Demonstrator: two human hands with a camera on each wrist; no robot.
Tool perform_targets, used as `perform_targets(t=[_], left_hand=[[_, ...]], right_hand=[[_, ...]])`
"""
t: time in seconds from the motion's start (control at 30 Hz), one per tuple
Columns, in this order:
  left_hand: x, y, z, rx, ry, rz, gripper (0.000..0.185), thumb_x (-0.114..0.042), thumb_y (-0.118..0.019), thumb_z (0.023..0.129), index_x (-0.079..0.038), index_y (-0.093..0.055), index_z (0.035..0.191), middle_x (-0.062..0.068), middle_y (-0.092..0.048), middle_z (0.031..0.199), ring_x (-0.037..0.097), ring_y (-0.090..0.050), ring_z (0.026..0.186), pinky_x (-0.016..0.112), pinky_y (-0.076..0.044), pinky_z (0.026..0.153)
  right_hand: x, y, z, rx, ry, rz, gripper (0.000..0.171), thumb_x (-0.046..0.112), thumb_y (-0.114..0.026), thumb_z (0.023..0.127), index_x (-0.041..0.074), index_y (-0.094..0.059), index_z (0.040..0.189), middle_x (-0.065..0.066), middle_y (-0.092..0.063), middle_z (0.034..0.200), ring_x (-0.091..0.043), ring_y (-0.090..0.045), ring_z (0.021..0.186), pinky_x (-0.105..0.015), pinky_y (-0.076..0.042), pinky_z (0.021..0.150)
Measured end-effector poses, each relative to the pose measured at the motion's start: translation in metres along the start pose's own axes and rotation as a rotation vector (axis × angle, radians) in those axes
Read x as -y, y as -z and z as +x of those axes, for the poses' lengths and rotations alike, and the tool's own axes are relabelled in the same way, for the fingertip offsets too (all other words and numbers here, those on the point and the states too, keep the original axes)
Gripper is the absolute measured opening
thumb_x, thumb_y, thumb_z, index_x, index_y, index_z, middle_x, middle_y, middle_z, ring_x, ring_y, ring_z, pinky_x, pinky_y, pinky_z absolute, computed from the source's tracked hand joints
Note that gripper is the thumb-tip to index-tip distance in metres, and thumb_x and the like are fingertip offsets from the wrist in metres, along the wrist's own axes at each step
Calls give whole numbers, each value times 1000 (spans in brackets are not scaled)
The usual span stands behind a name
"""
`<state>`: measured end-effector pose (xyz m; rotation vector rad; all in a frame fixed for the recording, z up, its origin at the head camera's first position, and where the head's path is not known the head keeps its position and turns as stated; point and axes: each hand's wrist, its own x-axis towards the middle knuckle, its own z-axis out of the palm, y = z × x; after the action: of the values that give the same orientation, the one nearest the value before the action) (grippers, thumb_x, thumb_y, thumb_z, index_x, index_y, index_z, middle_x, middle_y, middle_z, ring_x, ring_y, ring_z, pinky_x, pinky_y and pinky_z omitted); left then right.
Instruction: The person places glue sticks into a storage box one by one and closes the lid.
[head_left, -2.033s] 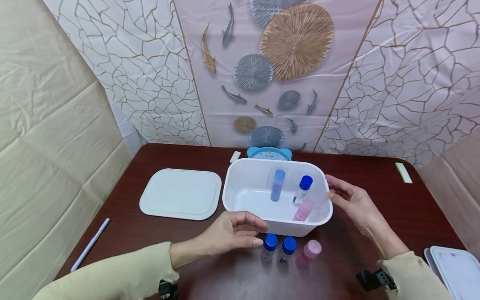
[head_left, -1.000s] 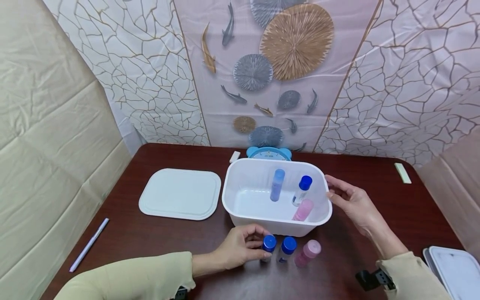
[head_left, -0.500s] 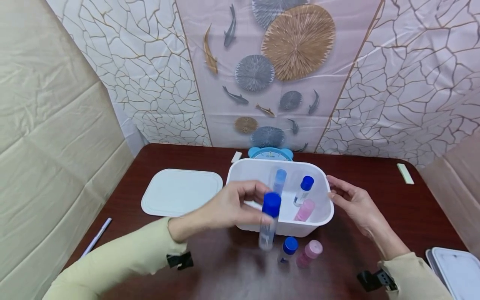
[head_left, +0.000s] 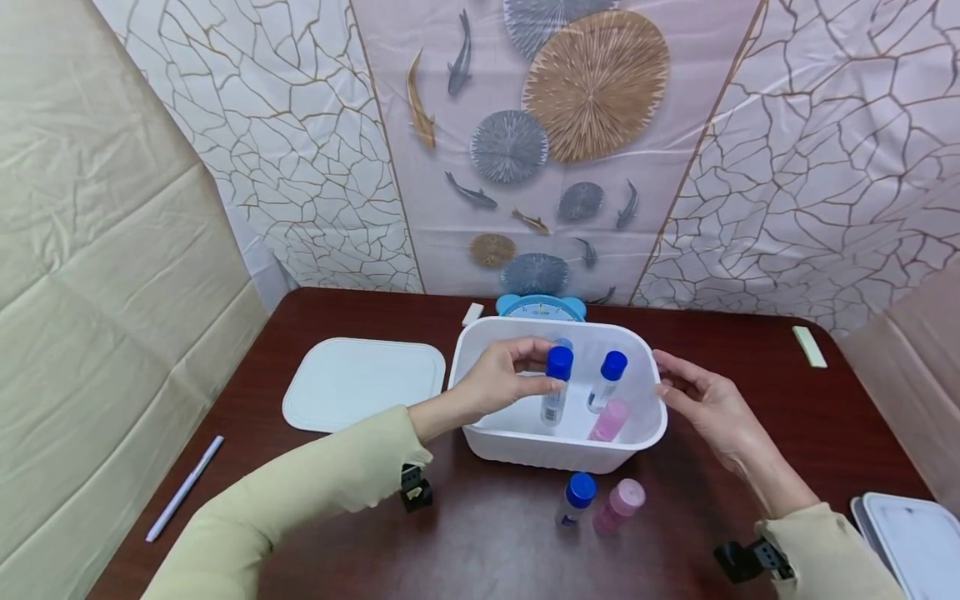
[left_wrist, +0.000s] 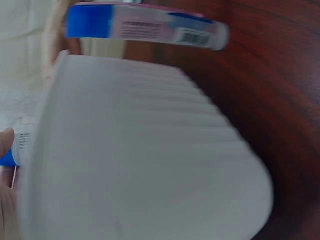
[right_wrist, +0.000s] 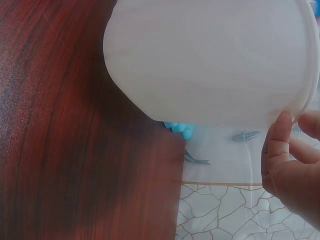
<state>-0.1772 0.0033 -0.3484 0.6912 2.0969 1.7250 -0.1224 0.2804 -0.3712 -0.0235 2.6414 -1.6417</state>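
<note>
My left hand (head_left: 501, 379) pinches a blue-capped tube (head_left: 556, 387) by its cap, upright inside the white tub (head_left: 558, 454) near the bench's far edge. My right hand (head_left: 705, 408), fingers relaxed and apart, rests against the tub's right rim. Step: loading tubes. Next move likely calls for letting go, then fetching another. In the tub: four tubes counting mine. On the bench by the near edge: two, one blue-capped (head_left: 573, 498), one pink (head_left: 619, 506).

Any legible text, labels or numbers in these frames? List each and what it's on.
None legible.
Clear blue-capped tube pinched by the left hand: printed label, too small.
Blue-capped tube lying on the brown table: barcode and print, blurred.
Light blue clock behind the white plastic tub: dial marks unreadable.
</note>
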Motion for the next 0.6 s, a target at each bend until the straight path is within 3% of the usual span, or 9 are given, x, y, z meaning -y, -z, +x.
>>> perform_targets(t=[0.13, 0.3, 0.6], left_hand=[[13, -6, 7, 40, 47, 70, 35, -3, -74, 79, 0, -63, 112, 13, -68, 104, 13, -65, 92, 21, -53, 83], [18, -7, 15, 101, 105, 168, 31, -5, -76, 78, -4, -65, 107, 8, -68, 103, 14, -65, 95, 20, -53, 81], [23, -12, 22, 198, 182, 182, 29, 2, -74, 77, -2, -65, 104, 9, -67, 102, 17, -65, 95, 22, -54, 80]], right_hand=[[-1, 0, 0, 4, -2, 7, 56, 21, -59, 94, 1, -37, 142, 6, -54, 120, -1, -48, 94, -11, -49, 75], [-1, 0, 0, 5, 3, 25, 56, 20, -59, 94, 0, -37, 142, 16, -53, 113, 1, -48, 93, -11, -50, 76], [-2, -1, 0, -1, 48, 85, 56, 12, -59, 93, -6, -36, 140, 24, -54, 103, 4, -51, 91, -9, -49, 75]])
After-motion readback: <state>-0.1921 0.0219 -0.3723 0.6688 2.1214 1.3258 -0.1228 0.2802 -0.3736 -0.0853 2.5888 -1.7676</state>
